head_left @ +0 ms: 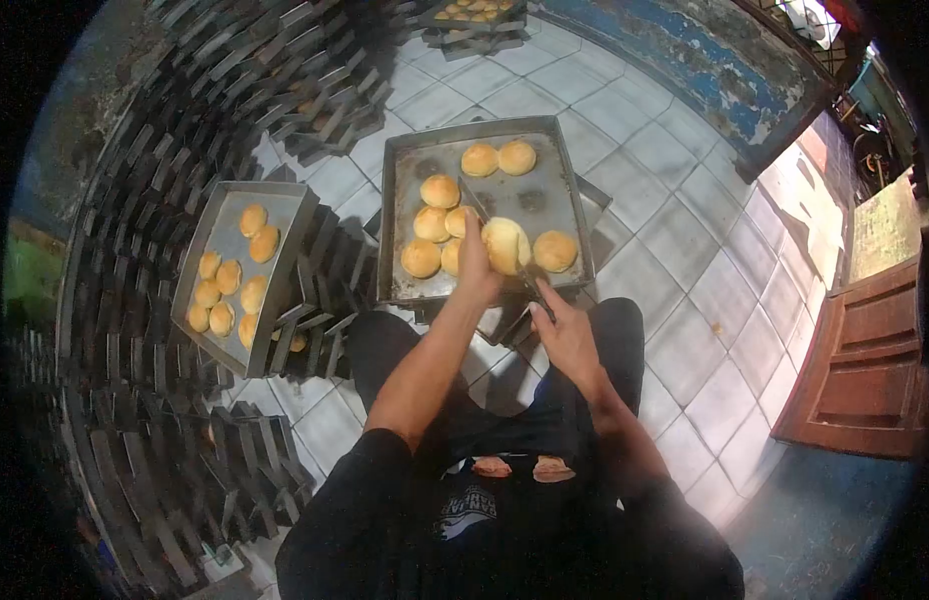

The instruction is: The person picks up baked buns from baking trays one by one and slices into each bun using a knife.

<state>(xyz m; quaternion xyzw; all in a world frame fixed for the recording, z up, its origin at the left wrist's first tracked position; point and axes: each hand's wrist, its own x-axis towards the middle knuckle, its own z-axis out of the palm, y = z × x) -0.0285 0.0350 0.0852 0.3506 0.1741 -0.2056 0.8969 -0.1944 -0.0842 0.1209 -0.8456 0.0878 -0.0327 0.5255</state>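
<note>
Several round golden buns [421, 258] lie on a square metal tray [415, 290] in front of me. My left hand [479, 268] reaches over the tray, its fingers closed against a pale, opened-looking bun [503, 245]. In my right hand [567, 335] is the dark handle of a knife [531, 283], whose blade runs up beside and partly behind that bun. One bun [555, 251] lies apart on the right of the tray, and two touching buns [499, 158] sit near its far edge.
A second tray [230, 205] of buns stands to the left on stacked trays [325, 270]. More tray stacks line the left side, and another tray [475, 20] with buns is at the far end. A brown wooden door [855, 360] is at the right.
</note>
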